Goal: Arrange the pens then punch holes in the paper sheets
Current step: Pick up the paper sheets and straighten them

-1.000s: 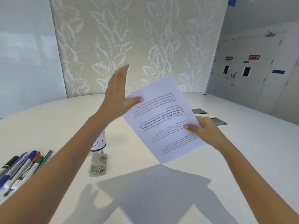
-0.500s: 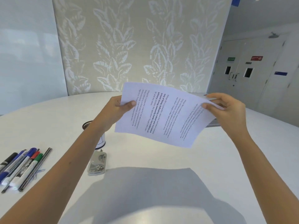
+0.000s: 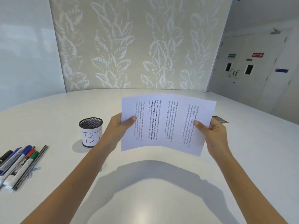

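Still Fanned: Sheets Held Up, Nothing Squared Yet

Beneath our hands spreads the white table (image 3: 161, 199), bare where the shadow of the sheets falls. Above it we hold the paper sheets (image 3: 163, 123) in the air, sideways, fanned so that several edges show along the top and sides rather than one clean stack. Our left hand (image 3: 119, 125) pinches the near left edge, thumb on the printed face; our right hand (image 3: 213, 133) pinches the right side the same way.

Well left of our left hand, the pens (image 3: 17, 167) lie side by side on the table, and the mesh cup (image 3: 91, 131) between them and that hand stands apparently empty, so we judge the arranging unfinished or meant as this row.

What worries us most is the fan: punched like this, the holes would land at different spots on each sheet. Both grips are light pinches, so a loose sheet could slide out while we tap the edges square. We cannot pick out a hole punch anywhere; our left forearm may hide it.
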Motion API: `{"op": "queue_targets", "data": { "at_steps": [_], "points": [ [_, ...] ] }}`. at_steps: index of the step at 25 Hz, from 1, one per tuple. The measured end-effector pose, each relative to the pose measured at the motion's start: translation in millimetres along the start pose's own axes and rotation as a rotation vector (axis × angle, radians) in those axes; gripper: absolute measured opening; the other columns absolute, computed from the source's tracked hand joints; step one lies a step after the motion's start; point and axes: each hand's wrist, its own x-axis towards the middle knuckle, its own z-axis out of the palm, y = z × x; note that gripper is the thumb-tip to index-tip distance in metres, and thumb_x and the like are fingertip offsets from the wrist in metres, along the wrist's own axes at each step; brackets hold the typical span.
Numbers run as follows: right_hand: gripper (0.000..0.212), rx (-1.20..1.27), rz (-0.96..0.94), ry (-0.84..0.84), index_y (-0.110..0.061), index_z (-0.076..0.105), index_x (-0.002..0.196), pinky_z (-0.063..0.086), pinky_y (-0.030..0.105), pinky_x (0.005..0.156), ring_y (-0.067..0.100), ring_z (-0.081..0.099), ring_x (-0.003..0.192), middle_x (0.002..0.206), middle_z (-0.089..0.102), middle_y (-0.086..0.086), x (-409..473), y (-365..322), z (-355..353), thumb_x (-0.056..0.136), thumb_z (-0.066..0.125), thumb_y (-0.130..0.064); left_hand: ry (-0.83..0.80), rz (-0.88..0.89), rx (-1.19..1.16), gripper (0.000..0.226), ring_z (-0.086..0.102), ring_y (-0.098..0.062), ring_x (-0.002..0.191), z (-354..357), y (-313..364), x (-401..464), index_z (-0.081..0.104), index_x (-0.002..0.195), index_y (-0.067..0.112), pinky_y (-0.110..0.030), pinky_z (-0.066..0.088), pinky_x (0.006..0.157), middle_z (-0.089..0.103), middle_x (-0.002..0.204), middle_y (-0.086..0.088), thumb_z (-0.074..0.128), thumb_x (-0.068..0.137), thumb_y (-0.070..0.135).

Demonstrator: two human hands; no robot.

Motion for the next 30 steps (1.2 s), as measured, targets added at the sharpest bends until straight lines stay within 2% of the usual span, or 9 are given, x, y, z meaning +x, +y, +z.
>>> {"op": "queue_targets", "data": {
  "at_steps": [4, 6, 10, 13, 17, 20, 24, 27, 30],
  "points": [
    [0.023, -0.029, 0.094, 0.016, -0.018, 0.072, 0.097, 0.058, 0.027, 0.068, 0.018, 0.072, 0.087, 0.100, 0.076, 0.000, -16.2, 27.6, 1.6, 0.075, 0.078, -0.018, -0.023, -0.016, 0.023, 0.030, 0.069, -0.016, 0.103, -0.9, -21.1, -10.5, 0.064, 0.118, 0.021, -0.034, 0.054, 0.086, 0.072, 0.115, 0.001, 0.066, 0.088, 0.026],
    [0.022, -0.021, 0.155, 0.018, -0.017, 0.072, 0.096, 0.057, 0.025, 0.066, 0.021, 0.072, 0.088, 0.099, 0.076, 0.001, -22.9, 39.0, 3.0, 0.075, 0.078, -0.015, -0.027, -0.055, 0.043, 0.027, 0.069, -0.018, 0.103, -1.2, -30.6, -12.8, 0.066, 0.115, 0.020, -0.034, 0.055, 0.085, 0.073, 0.112, 0.002, 0.065, 0.089, 0.025],
    [0.021, -0.019, 0.178, 0.034, -0.017, 0.072, 0.097, 0.056, 0.025, 0.068, 0.020, 0.072, 0.089, 0.100, 0.076, -0.001, -21.7, 42.9, 5.4, 0.077, 0.076, -0.013, -0.005, -0.081, 0.053, 0.016, 0.071, -0.010, 0.095, 1.8, -34.2, -12.0, 0.070, 0.104, 0.024, -0.016, 0.055, 0.068, 0.076, 0.101, 0.011, 0.064, 0.090, 0.026],
    [0.020, -0.002, 0.151, 0.027, -0.018, 0.072, 0.097, 0.057, 0.027, 0.071, 0.018, 0.072, 0.089, 0.102, 0.076, -0.001, -19.2, 40.2, 6.1, 0.078, 0.076, -0.015, 0.005, -0.064, 0.035, 0.018, 0.071, -0.004, 0.092, 3.2, -32.6, -10.2, 0.070, 0.107, 0.022, -0.012, 0.052, 0.067, 0.076, 0.102, 0.012, 0.065, 0.090, 0.026],
    [0.017, -0.091, 0.209, 0.016, -0.021, 0.072, 0.092, 0.057, 0.020, 0.064, 0.015, 0.073, 0.084, 0.094, 0.077, -0.005, -34.2, 56.5, 3.8, 0.078, 0.075, -0.011, 0.030, -0.138, 0.078, 0.016, 0.067, 0.007, 0.088, 4.2, -50.7, -22.5, 0.067, 0.106, 0.027, -0.018, 0.049, 0.075, 0.074, 0.094, 0.023, 0.061, 0.093, 0.020],
    [0.018, -0.143, 0.260, 0.018, -0.023, 0.071, 0.094, 0.056, 0.022, 0.066, 0.014, 0.073, 0.085, 0.096, 0.077, -0.005, -42.9, 65.1, -2.7, 0.080, 0.074, -0.011, 0.055, -0.162, 0.089, 0.019, 0.065, 0.010, 0.086, 5.0, -57.1, -30.6, 0.066, 0.097, 0.035, -0.020, 0.047, 0.077, 0.072, 0.090, 0.027, 0.059, 0.094, 0.017],
    [0.022, -0.172, 0.190, 0.223, -0.024, 0.064, 0.096, 0.049, 0.022, 0.070, 0.006, 0.070, 0.076, 0.081, 0.075, -0.010, -36.0, 54.7, -8.6, 0.078, 0.076, -0.021, 0.153, -0.154, 0.038, 0.015, 0.068, 0.004, 0.081, 5.9, -47.4, -27.9, 0.068, 0.091, 0.033, -0.023, 0.049, 0.070, 0.074, 0.084, 0.024, 0.061, 0.093, 0.021],
    [0.037, -0.075, 0.175, 0.374, -0.021, 0.058, 0.106, 0.048, 0.026, 0.081, 0.001, 0.066, 0.073, 0.070, 0.069, -0.012, -25.7, 43.4, -7.4, 0.075, 0.079, -0.025, 0.230, -0.148, -0.063, 0.012, 0.068, -0.009, 0.091, 13.6, -38.5, -30.1, 0.068, 0.099, 0.028, -0.029, 0.050, 0.074, 0.074, 0.094, 0.016, 0.063, 0.091, 0.020],
    [0.053, 0.163, 0.231, 0.314, -0.021, 0.046, 0.122, 0.050, 0.032, 0.090, 0.013, 0.066, 0.095, 0.094, 0.069, -0.003, -15.0, 33.5, 1.9, 0.079, 0.076, -0.019, 0.221, -0.175, -0.210, 0.021, 0.067, -0.019, 0.101, 23.7, -27.6, -31.7, 0.065, 0.111, 0.021, -0.043, 0.052, 0.088, 0.072, 0.110, 0.003, 0.063, 0.091, 0.017]
  ]
}}
